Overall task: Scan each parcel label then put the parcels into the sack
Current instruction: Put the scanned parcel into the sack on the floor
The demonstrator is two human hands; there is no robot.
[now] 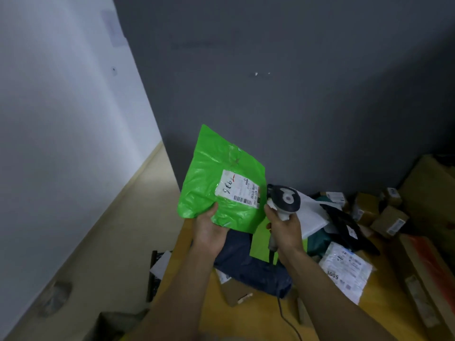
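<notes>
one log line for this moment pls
step: label scan | left hand: holds green parcel, label facing camera | right hand: grips scanner beside label | rest: more parcels on table

A dark grey wall (295, 94) rises behind the yellow-brown worktop (246, 321) and meets a white wall (61, 107) at a corner on the left. A few small white flecks (256, 74) mark the grey wall. Beige floor (118, 242) runs between the white wall and the worktop, with a blurred grey patch (55, 299) on it.

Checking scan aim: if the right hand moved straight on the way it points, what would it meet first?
Probably the green parcel, near its label, just beyond the scanner; depth unclear.
</notes>
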